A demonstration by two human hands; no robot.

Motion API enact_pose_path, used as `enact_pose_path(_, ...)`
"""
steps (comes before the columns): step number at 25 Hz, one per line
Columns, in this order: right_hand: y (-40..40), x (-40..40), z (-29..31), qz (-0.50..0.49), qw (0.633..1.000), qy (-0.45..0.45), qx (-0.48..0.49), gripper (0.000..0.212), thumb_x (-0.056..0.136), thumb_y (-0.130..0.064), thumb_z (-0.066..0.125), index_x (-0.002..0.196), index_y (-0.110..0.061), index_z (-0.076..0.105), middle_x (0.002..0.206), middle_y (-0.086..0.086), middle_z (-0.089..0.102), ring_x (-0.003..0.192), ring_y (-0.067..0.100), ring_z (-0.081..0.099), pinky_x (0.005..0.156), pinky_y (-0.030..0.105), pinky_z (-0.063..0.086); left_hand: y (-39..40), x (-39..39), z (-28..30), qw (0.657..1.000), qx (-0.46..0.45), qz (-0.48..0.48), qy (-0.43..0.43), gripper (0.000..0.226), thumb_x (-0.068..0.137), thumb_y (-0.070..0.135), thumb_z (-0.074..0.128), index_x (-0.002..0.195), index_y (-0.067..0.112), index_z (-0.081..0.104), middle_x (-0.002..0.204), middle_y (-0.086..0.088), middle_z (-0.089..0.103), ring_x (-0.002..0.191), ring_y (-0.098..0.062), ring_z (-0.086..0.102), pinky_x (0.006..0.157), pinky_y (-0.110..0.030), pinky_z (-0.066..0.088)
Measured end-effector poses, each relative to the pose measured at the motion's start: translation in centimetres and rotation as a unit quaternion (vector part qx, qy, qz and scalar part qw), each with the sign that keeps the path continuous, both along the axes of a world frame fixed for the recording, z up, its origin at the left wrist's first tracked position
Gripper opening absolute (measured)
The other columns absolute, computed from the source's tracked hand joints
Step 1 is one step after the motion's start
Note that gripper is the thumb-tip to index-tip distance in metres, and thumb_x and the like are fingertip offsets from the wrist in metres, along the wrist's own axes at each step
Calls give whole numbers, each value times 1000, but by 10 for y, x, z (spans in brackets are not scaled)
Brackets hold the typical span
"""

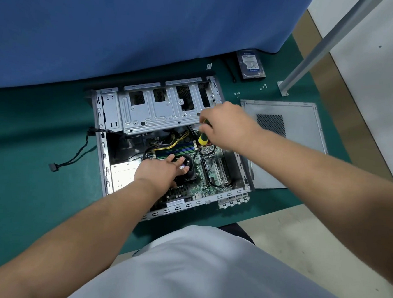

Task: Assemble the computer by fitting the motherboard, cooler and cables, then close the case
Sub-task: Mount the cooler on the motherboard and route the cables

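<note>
An open grey computer case [101,146] lies on its side on the green mat. The green motherboard [209,171] sits inside it, with a black cooler fan [189,169] near its middle. My left hand [158,171] rests flat on the cooler, fingers spread over the fan. My right hand [225,125] grips a screwdriver with a yellow and green handle [202,138], held upright over the board's far right corner; its tip is hidden. Yellow and black cables [168,142] run under the silver drive cage [156,112].
The case's side panel [293,135] lies flat to the right of the case. A hard drive [251,63] and several small white screws [264,86] lie at the back right. A black cable with a plug [54,167] trails left. A blue cloth hangs behind; a metal leg [316,50] stands right.
</note>
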State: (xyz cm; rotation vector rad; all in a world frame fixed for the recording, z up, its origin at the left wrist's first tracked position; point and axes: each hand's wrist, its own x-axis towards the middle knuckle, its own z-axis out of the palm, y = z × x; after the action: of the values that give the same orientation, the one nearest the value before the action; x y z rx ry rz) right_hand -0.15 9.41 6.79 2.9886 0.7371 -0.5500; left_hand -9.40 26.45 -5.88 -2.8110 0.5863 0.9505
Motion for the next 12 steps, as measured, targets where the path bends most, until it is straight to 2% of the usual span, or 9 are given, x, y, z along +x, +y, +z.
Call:
enact_pose_path(2, 7, -12, -10, -65, 995, -50, -50, 49, 107, -54, 34, 86, -16, 57, 68, 2, 46, 72, 29, 54, 55, 34, 37, 0, 0, -1, 1000, -7, 0, 1, 68, 109, 36, 48, 161, 49, 6, 171, 12, -2, 145, -15, 44, 72, -40, 56)
enact_pose_path(4, 11, -13, -12, -71, 994, -60, -51, 54, 105, -61, 27, 90, -18, 54, 70, 1, 43, 70, 28, 48, 53, 32, 32, 1, 1, -2, 1000, -11, -2, 1, 68, 109, 35, 48, 161, 48, 7, 172, 12, -2, 148, -15, 40, 79, -41, 59)
enact_pose_path(5, 9, -10, -11, -47, 997, -34, -41, 51, 104, -62, 29, 100, -18, 55, 80, 3, 49, 75, 28, 50, 56, 33, 35, 1, 0, -1, 1000, -13, -1, 4, 68, 109, 34, 48, 161, 48, 7, 172, 12, -2, 150, -14, 36, 82, -43, 59)
enact_pose_path(7, 1, 2, 0, 32, 997, 70, -26, 40, 103, -51, 47, 126, -19, 52, 113, 7, 53, 96, 30, 58, 73, 37, 46, 1, 1, -1, 1000, -12, 1, 3, 68, 109, 33, 48, 161, 48, 7, 172, 12, -2, 150, -14, 36, 82, -42, 59)
enact_pose_path(8, -5, 8, 6, 69, 992, 103, -28, 36, 101, -42, 55, 131, -22, 52, 123, 6, 52, 105, 29, 58, 82, 39, 49, 1, 1, -1, 1000, -10, 2, 3, 69, 109, 33, 49, 161, 49, 7, 172, 11, -2, 149, -15, 39, 79, -40, 58)
enact_pose_path(9, -8, 13, 10, 93, 988, 116, -28, 34, 99, -34, 60, 131, -25, 55, 124, 4, 55, 109, 27, 58, 87, 41, 52, 1, 1, -2, 1000, -9, 2, 3, 69, 109, 33, 49, 161, 49, 7, 172, 11, -2, 148, -16, 41, 77, -40, 57)
enact_pose_path(10, -9, 11, 11, 93, 989, 112, -26, 30, 99, -31, 61, 128, -26, 59, 119, 3, 60, 107, 25, 59, 87, 42, 53, 1, 1, -2, 1000, -10, 2, 4, 69, 109, 34, 48, 161, 49, 6, 172, 10, -2, 147, -17, 41, 77, -40, 57)
enact_pose_path(11, -8, 7, 8, 70, 993, 93, -12, 23, 99, -35, 60, 119, -23, 63, 107, 2, 63, 101, 24, 60, 80, 42, 54, 1, 1, -3, 1000, -11, 1, 5, 69, 109, 34, 48, 161, 49, 6, 172, 11, -2, 148, -16, 40, 78, -40, 58)
enact_pose_path(12, -4, 2, 2, 27, 998, 58, 1, 26, 101, -43, 56, 104, -19, 65, 91, 2, 62, 89, 25, 61, 66, 39, 52, 1, 1, -3, 1000, -11, -1, 5, 69, 109, 33, 48, 161, 49, 7, 172, 12, -3, 149, -15, 38, 81, -42, 60)
